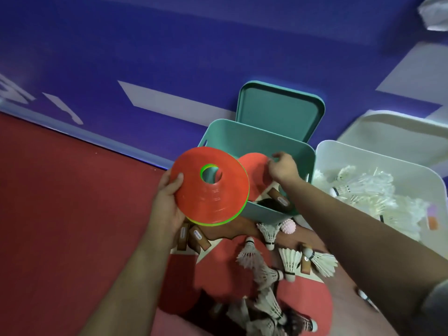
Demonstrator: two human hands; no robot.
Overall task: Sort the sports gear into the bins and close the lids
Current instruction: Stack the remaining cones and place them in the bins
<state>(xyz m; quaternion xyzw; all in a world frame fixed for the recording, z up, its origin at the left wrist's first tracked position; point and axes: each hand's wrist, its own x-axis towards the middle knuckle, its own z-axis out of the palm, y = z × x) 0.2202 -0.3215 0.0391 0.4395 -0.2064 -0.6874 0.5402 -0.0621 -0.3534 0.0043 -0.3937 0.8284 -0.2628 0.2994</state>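
Our left hand (167, 202) grips the orange cone stack (225, 197) mid-frame, thumb on top. Our right hand (283, 167) pinches the red paddle (254, 166) by its edge inside the teal bin (242, 134), lid (278, 110) up. White bin (363, 158) at right; loose shuttlecocks (291, 260) bottom centre.

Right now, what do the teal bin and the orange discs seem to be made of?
Teal bin: probably moulded plastic, matte; rounded corners, a cut handle slot and even colour suggest it.
Orange discs: probably thin plastic, slightly glossy; faint moulded ridges and a clean centre hole.
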